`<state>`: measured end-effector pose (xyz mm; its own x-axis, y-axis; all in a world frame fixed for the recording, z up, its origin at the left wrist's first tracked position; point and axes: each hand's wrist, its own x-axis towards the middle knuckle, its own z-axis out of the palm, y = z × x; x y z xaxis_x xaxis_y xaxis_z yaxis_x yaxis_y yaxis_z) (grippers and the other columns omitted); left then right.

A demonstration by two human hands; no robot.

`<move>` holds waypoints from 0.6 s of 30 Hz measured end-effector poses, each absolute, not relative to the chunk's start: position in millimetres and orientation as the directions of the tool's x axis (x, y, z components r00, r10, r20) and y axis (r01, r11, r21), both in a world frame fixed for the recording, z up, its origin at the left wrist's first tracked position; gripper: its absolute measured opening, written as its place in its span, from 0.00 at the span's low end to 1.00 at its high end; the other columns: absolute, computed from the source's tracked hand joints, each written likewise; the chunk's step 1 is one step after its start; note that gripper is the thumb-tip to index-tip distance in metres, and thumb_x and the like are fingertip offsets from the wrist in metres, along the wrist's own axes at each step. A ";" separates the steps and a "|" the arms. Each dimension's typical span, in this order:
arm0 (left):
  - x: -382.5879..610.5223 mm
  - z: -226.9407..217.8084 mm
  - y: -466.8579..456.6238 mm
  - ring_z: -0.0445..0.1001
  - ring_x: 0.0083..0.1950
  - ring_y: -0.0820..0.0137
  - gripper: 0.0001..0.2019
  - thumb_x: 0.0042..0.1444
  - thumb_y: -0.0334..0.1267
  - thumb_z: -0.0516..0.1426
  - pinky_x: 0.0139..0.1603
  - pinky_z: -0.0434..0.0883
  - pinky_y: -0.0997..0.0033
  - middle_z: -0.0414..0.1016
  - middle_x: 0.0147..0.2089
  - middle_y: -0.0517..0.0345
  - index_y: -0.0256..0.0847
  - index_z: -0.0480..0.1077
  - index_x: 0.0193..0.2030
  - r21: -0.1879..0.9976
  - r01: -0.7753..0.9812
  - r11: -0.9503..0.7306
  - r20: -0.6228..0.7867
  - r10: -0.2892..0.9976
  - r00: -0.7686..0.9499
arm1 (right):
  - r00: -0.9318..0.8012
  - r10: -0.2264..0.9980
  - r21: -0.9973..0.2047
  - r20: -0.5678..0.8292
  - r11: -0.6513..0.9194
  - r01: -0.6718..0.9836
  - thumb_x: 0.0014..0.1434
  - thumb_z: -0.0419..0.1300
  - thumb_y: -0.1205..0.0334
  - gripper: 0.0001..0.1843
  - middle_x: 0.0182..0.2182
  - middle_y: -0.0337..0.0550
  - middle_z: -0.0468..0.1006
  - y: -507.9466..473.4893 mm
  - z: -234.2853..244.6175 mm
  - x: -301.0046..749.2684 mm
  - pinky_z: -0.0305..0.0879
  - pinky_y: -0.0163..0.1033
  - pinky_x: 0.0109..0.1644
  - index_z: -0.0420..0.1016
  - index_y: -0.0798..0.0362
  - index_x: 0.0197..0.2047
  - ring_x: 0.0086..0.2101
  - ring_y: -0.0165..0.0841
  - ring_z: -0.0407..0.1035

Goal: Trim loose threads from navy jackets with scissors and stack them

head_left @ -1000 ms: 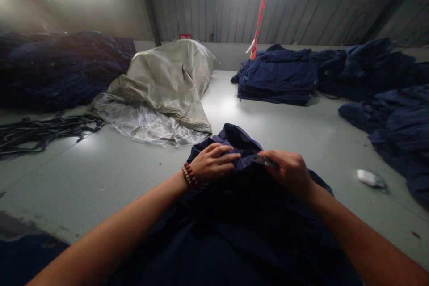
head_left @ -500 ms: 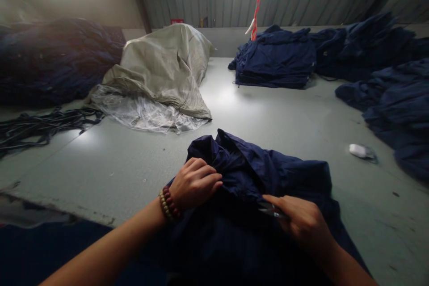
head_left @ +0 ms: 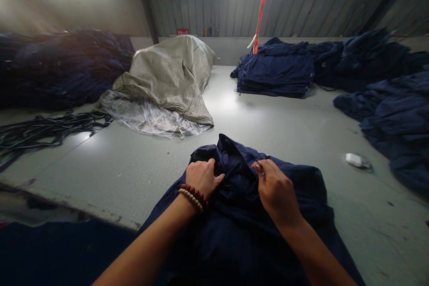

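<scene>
A navy garment (head_left: 248, 228) lies bunched over the table's near edge and hangs down toward me. My left hand (head_left: 203, 178), with two strands of beads at the wrist, grips the cloth near its upper left folds. Some of its fingertips are hidden in the fabric. My right hand (head_left: 276, 187) is closed around small thread snips (head_left: 258, 168), just above the garment's upper middle. Only a bit of the snips shows; the fist covers the rest.
A grey-green cover with clear plastic (head_left: 167, 85) stands at the back left, beside a dark heap (head_left: 60, 71) and black straps (head_left: 43, 132). Folded navy garments (head_left: 275, 71) and a loose pile (head_left: 398, 120) lie to the right. A white device (head_left: 355, 160) sits near that pile. A red-and-white strip (head_left: 262, 9) hangs above.
My right hand has moved up and left with the snips, closer to my left hand. My left hand has turned, its thumb now apart. The view has tilted up slightly.
</scene>
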<state>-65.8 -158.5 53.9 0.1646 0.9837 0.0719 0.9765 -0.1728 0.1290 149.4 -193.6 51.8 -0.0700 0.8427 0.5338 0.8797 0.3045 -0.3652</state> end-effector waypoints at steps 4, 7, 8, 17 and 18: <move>-66.0 54.8 -166.1 0.80 0.44 0.54 0.20 0.61 0.56 0.65 0.43 0.73 0.59 0.81 0.40 0.46 0.39 0.73 0.42 0.132 0.954 -0.268 0.087 0.962 0.258 | -0.107 0.888 -0.286 0.447 0.255 0.923 0.76 0.44 0.51 0.21 0.40 0.56 0.77 -148.1 39.8 130.5 0.66 0.46 0.48 0.71 0.52 0.38 0.42 0.45 0.72; -65.1 57.0 -176.4 0.76 0.46 0.56 0.16 0.61 0.46 0.66 0.45 0.74 0.61 0.77 0.46 0.48 0.40 0.70 0.48 0.148 0.945 -0.291 0.208 0.943 0.258 | -0.073 0.905 -0.319 0.419 0.222 0.921 0.74 0.47 0.44 0.23 0.40 0.58 0.77 -129.5 26.2 133.5 0.65 0.49 0.48 0.71 0.52 0.39 0.42 0.48 0.71; -63.9 57.6 -179.0 0.75 0.47 0.57 0.14 0.63 0.41 0.65 0.46 0.74 0.61 0.76 0.47 0.49 0.40 0.69 0.50 0.137 0.943 -0.302 0.252 0.932 0.262 | -0.054 0.910 -0.340 0.411 0.208 0.917 0.73 0.50 0.43 0.22 0.40 0.58 0.77 -126.4 22.9 137.3 0.66 0.49 0.48 0.70 0.52 0.39 0.42 0.48 0.71; -63.6 63.6 -155.1 0.77 0.45 0.61 0.09 0.63 0.30 0.55 0.48 0.72 0.63 0.79 0.46 0.50 0.42 0.75 0.45 0.492 0.795 -0.355 0.154 0.934 0.322 | 0.315 0.924 -0.721 0.217 -0.066 0.689 0.51 0.74 0.50 0.21 0.27 0.43 0.73 -111.2 25.0 197.1 0.62 0.43 0.37 0.65 0.48 0.27 0.30 0.39 0.69; -66.0 66.7 -149.9 0.78 0.45 0.61 0.08 0.62 0.31 0.55 0.49 0.71 0.63 0.79 0.44 0.51 0.42 0.75 0.43 0.615 0.728 -0.303 0.134 0.950 0.282 | 0.343 0.921 -0.774 0.185 -0.078 0.628 0.48 0.75 0.51 0.22 0.25 0.41 0.72 -111.2 28.1 203.9 0.62 0.42 0.35 0.64 0.47 0.25 0.29 0.37 0.67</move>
<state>-66.0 -149.9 66.7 0.2822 0.9499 0.1342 0.7276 -0.3032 0.6154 203.9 -111.2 28.1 0.3426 0.9211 0.1849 0.6284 -0.0784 -0.7739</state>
